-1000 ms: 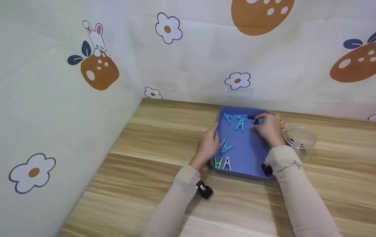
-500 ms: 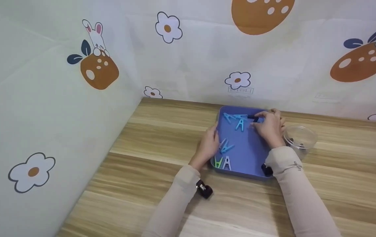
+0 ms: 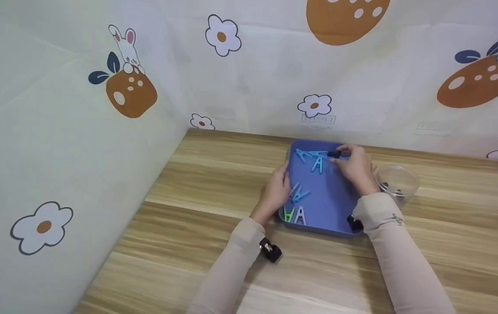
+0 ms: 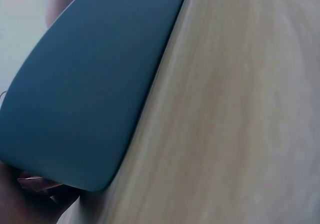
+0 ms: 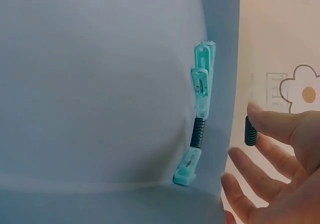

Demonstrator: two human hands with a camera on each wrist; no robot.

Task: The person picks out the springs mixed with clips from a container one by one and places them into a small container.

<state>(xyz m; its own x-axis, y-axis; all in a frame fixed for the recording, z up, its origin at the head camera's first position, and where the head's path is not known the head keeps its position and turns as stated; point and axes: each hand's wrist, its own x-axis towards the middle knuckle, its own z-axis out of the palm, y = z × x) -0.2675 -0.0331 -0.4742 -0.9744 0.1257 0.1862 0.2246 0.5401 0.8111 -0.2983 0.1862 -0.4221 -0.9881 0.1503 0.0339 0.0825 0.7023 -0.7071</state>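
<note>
In the head view my left hand point(image 3: 276, 192) grips the left side of a blue tray point(image 3: 325, 226). The tray's outer wall point(image 4: 95, 83) fills much of the left wrist view. My right hand point(image 3: 355, 168) is over the tray's far right corner. Its thumb and a finger pinch a small black ribbed cylinder point(image 5: 251, 131), like a coil spring. Against the tray's far wall a similar black ribbed piece point(image 5: 198, 133) lies between light-blue clothespins point(image 5: 186, 169). Another blue clothespin point(image 3: 317, 165) lies just in front of that row.
Several more clothespins lie along the tray's left side, including a green one point(image 3: 289, 215) and a pale one point(image 3: 300, 216). A clear round container point(image 3: 408, 179) with small dark pieces stands right of the tray. A patterned sheet point(image 3: 253, 87) rises behind the wooden table point(image 3: 179, 244).
My right hand, with the black ribbed piece in its fingertips, has shifted slightly toward the tray's far edge. My left hand keeps its place on the tray.
</note>
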